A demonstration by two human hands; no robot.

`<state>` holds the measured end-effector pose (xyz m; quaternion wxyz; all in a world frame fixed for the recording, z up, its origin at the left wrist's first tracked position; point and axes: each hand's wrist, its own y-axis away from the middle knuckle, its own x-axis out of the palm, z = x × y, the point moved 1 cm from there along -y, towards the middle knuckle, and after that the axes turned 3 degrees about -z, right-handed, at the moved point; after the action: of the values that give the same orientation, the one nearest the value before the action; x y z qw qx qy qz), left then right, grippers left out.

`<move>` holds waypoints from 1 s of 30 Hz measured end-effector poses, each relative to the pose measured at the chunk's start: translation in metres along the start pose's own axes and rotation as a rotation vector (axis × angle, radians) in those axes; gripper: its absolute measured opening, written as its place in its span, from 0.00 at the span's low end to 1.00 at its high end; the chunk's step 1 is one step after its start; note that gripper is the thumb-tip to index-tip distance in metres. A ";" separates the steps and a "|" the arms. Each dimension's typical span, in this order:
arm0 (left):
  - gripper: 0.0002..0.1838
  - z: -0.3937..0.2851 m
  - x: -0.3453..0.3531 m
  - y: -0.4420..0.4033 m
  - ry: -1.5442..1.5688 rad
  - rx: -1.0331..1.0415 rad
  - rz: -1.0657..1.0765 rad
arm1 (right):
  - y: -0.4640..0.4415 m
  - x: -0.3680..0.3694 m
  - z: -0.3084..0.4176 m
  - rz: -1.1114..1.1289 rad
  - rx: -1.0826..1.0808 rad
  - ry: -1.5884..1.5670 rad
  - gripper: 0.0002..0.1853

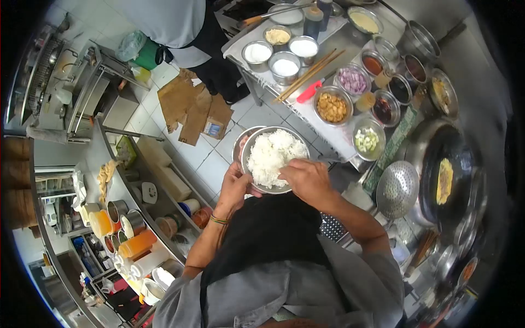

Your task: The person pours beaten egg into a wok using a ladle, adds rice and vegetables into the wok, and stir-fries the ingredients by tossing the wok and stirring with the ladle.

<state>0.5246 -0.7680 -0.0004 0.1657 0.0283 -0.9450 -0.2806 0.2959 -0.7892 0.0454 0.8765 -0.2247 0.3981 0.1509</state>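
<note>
A steel bowl filled with white rice is held in front of the black apron. My left hand grips the bowl's left rim, with the thumb on the edge. Beneath it another bowl with something pinkish inside shows partly at the left. My right hand touches the rice at its right side, with the fingers pressed together; their tips are partly hidden in the grains.
Bowls of onion, fried pieces and white powder line the steel table at the upper right. A wok holding egg and a perforated ladle are at the right. Another person stands at the upper left.
</note>
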 end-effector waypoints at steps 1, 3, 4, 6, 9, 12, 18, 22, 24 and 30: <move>0.09 -0.006 0.005 -0.004 0.016 0.000 -0.012 | -0.011 -0.012 -0.001 0.055 0.034 -0.013 0.09; 0.08 -0.012 0.009 -0.011 0.040 0.005 -0.034 | -0.038 -0.029 0.000 -0.020 0.074 0.017 0.13; 0.08 -0.015 0.008 -0.014 0.042 0.010 -0.038 | -0.049 -0.030 -0.001 -0.058 0.097 0.033 0.14; 0.08 -0.019 0.006 -0.022 0.044 0.023 -0.045 | -0.068 -0.017 -0.006 0.006 0.077 0.038 0.18; 0.08 -0.023 -0.004 -0.036 0.051 0.047 -0.058 | -0.086 0.007 -0.010 0.088 0.025 0.046 0.16; 0.08 -0.022 -0.018 -0.052 0.078 0.041 -0.056 | -0.095 0.027 -0.010 0.058 -0.036 0.065 0.13; 0.10 -0.038 -0.038 -0.079 0.143 -0.008 0.022 | -0.129 0.042 0.009 0.014 0.018 0.139 0.09; 0.14 -0.050 -0.049 -0.086 0.112 -0.012 0.069 | -0.148 0.051 0.010 -0.012 0.000 0.081 0.07; 0.15 -0.053 -0.054 -0.087 0.097 -0.002 0.068 | -0.157 0.052 0.014 0.024 -0.023 -0.008 0.07; 0.13 -0.044 -0.063 -0.094 0.143 -0.012 0.045 | -0.166 0.055 0.024 0.294 0.008 -0.041 0.23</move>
<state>0.5947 -0.8605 -0.0350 0.2393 0.0262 -0.9295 -0.2795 0.4196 -0.9138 0.0627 0.8537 -0.1575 0.4094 0.2806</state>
